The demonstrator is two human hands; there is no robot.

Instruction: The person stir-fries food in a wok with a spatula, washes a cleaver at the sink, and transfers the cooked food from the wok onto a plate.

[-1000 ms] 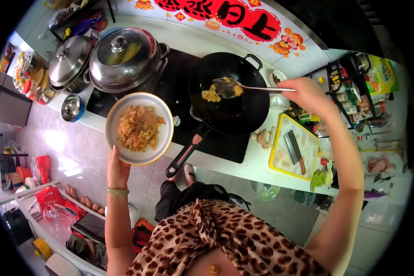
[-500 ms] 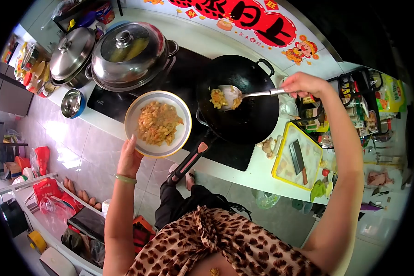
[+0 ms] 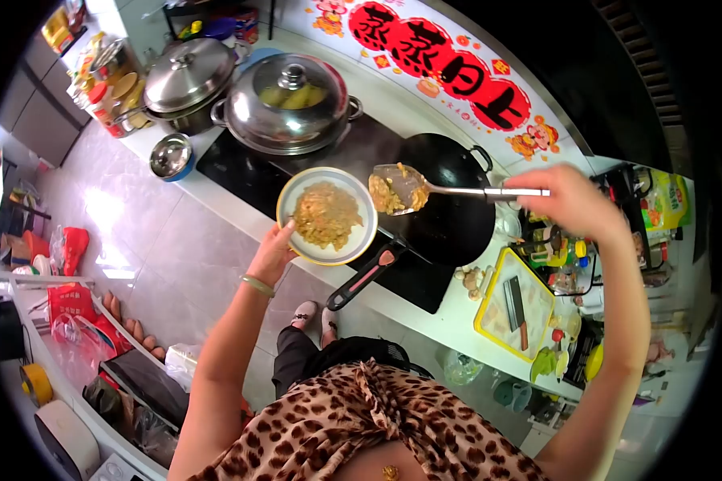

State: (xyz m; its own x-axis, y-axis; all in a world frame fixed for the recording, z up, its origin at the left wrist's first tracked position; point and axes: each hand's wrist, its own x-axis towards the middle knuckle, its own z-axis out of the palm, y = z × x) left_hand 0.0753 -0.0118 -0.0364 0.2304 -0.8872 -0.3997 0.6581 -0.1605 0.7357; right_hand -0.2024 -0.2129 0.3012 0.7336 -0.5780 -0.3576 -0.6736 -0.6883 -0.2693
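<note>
My left hand (image 3: 274,252) grips the near left rim of a white plate (image 3: 363,238) with a grey band and yellow edge. A mound of chopped, cooked food (image 3: 326,215) covers its middle. In my right hand (image 3: 565,200) is the handle of a metal spatula (image 3: 461,191), its blade loaded with more of the same food (image 3: 387,194). That blade hangs over the left side of a black wok (image 3: 457,232), just right of the plate's rim. The wok's long handle (image 3: 365,280) points toward my body.
A lidded steel steamer (image 3: 289,120) stands on the black cooktop (image 3: 229,164), with another lidded pot (image 3: 188,80) and a metal bowl (image 3: 171,156) to its left. On the right, a cleaver (image 3: 515,309) lies on a yellow-edged cutting board (image 3: 497,321) near garlic (image 3: 473,280) and a seasoning rack (image 3: 569,256).
My right hand has lifted the loaded spatula out of the wok and toward the plate. The plate has come closer to the wok. The camera view has shifted too.
</note>
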